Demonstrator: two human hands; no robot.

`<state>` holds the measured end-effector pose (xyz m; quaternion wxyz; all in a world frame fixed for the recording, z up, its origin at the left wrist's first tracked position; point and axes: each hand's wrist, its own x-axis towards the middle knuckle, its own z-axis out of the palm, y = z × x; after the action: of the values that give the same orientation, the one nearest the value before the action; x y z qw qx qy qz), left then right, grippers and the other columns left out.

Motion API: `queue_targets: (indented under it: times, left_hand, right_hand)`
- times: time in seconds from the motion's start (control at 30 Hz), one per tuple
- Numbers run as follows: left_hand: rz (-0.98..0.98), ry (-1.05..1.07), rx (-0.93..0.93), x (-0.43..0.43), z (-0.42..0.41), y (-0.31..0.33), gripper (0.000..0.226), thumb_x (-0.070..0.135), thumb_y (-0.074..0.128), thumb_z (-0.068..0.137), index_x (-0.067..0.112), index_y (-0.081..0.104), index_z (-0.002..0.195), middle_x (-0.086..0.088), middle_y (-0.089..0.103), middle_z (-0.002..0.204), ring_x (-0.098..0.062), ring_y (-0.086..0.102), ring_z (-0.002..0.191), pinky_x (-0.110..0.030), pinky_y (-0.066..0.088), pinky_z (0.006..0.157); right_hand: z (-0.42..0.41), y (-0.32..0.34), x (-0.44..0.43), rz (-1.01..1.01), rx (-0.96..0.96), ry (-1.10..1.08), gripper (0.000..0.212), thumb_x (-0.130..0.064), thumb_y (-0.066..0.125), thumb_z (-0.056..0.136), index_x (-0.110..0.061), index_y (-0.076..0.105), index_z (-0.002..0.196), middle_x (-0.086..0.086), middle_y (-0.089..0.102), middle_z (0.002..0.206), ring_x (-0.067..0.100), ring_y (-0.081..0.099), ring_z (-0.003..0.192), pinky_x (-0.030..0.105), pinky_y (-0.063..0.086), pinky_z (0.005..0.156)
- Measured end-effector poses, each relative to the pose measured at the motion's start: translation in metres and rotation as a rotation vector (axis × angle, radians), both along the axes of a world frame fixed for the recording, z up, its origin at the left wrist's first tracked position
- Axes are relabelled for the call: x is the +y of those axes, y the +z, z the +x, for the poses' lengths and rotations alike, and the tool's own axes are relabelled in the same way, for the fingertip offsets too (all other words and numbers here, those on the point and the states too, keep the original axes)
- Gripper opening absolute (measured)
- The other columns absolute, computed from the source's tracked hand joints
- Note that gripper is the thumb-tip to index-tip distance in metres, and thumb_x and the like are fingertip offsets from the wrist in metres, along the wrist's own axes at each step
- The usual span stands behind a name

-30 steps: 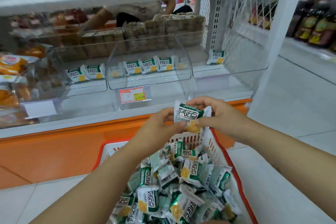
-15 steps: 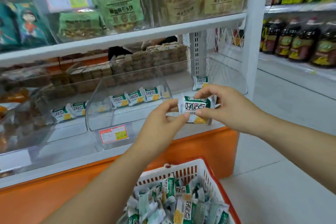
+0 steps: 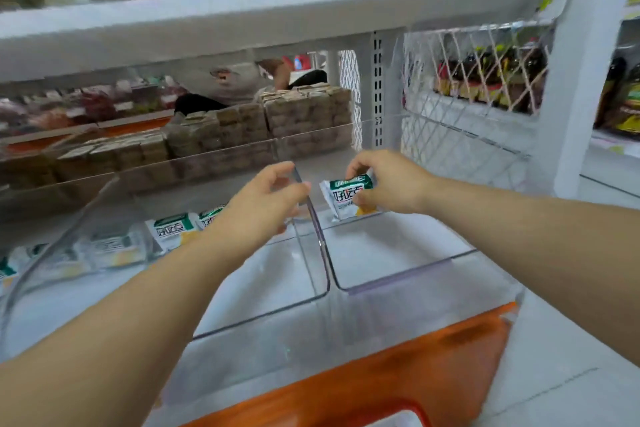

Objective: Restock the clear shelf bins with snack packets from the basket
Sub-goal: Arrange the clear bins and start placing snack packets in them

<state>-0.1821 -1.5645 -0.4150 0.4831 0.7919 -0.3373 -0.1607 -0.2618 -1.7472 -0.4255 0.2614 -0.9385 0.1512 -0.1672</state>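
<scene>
Item 1: snack packet (image 3: 348,196), green and white. It is pinched at its upper right by the right hand (image 3: 393,184), whose thumb and fingers are clamped on the wrapper. It sits tilted, low at the back of the right bin (image 3: 398,277), with its label facing forward, probably so that shoppers can read it once it is set down; whether its lower edge already touches the floor, cannot tell.

Item 2: left hand (image 3: 263,199). The fingers are curled, with thumb and forefinger close together just beside the clear wall (image 3: 320,243) that parts the 2 bins; whether they pinch that wall or hold nothing, cannot tell. Steadying the bin is a likely reason.

Item 3: middle bin (image 3: 259,315). A row of packets (image 3: 171,230) lies along its back with labels forward; this suggests the same line-up is wanted on the right.

Item 4: basket (image 3: 408,412). Only its red rim shows at the bottom edge; its stock is out of view.

Progress, as a judgement: early; no other packet shows in the right bin, though the hand hides part of its back.
</scene>
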Motion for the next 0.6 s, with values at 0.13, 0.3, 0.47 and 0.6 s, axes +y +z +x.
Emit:
queue_targets:
  times: [0.13, 0.3, 0.47, 0.6]
  left_hand:
    - [-0.11, -0.026, 0.043, -0.001, 0.008, -0.012, 0.037, 0.033, 0.055, 0.092, 0.038, 0.046, 0.128, 0.016, 0.058, 0.116, -0.008, 0.065, 0.095, -0.035, 0.05, 0.092]
    - [-0.173, -0.03, 0.053, -0.001, 0.012, -0.021, 0.036, 0.055, 0.066, 0.073, 0.054, 0.051, 0.105, 0.024, 0.061, 0.112, -0.01, 0.062, 0.104, -0.038, 0.049, 0.095]
    - [-0.196, -0.025, 0.041, -0.001, 0.016, -0.025, 0.044, 0.066, 0.059, 0.057, 0.058, 0.053, 0.1, 0.03, 0.058, 0.11, -0.007, 0.059, 0.111, -0.041, 0.043, 0.103]
    - [-0.185, -0.063, 0.028, 0.001, 0.017, -0.027, 0.055, 0.071, 0.056, 0.058, 0.061, 0.05, 0.111, 0.029, 0.054, 0.12, -0.009, 0.057, 0.115, -0.042, 0.044, 0.101]
  right_hand:
    - [0.041, -0.017, -0.008, -0.092, 0.111, -0.013, 0.029, -0.012, 0.073, 0.081, -0.018, 0.057, 0.105, -0.001, 0.054, 0.108, 0.012, 0.05, 0.089, 0.018, 0.037, 0.068]
    - [0.082, -0.028, -0.012, -0.19, 0.233, -0.024, 0.035, -0.009, 0.068, 0.083, -0.011, 0.057, 0.116, 0.009, 0.057, 0.123, 0.023, 0.055, 0.107, 0.019, 0.034, 0.072]
    - [0.099, -0.031, -0.011, -0.305, 0.342, -0.016, 0.031, 0.0, 0.053, 0.09, -0.016, 0.053, 0.117, 0.015, 0.049, 0.132, 0.027, 0.05, 0.117, 0.019, 0.032, 0.064]
    - [0.096, -0.036, -0.005, -0.379, 0.346, -0.073, 0.041, -0.004, 0.05, 0.091, -0.014, 0.047, 0.131, 0.016, 0.039, 0.132, 0.033, 0.046, 0.117, 0.027, 0.037, 0.086]
